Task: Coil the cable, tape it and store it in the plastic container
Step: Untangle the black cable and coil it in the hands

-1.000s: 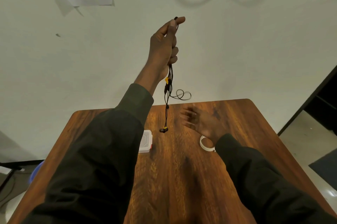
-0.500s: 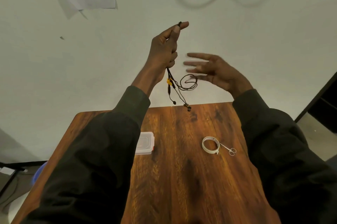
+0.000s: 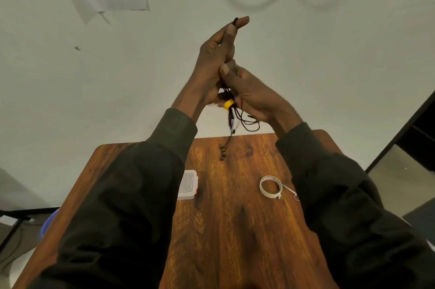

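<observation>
Both hands (image 3: pixel 231 72) grip thin black cable (image 3: pixel 244 121) above grainy wooden table (image 3: pixel 235 230).

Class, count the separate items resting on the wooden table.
3: plastic container at left beside the left sleeve; tape roll at right; scissors touching it, partly hidden by the right sleeve.

Both arms rise toward the frame's centre, dark sleeves at the wrists. Left hand (image 3: pixel 213 65), uppermost, pinches the cable (image 3: pixel 231 119) between thumb and forefinger; right hand (image 3: pixel 249 91), just below and touching it, curls round the strands.
</observation>
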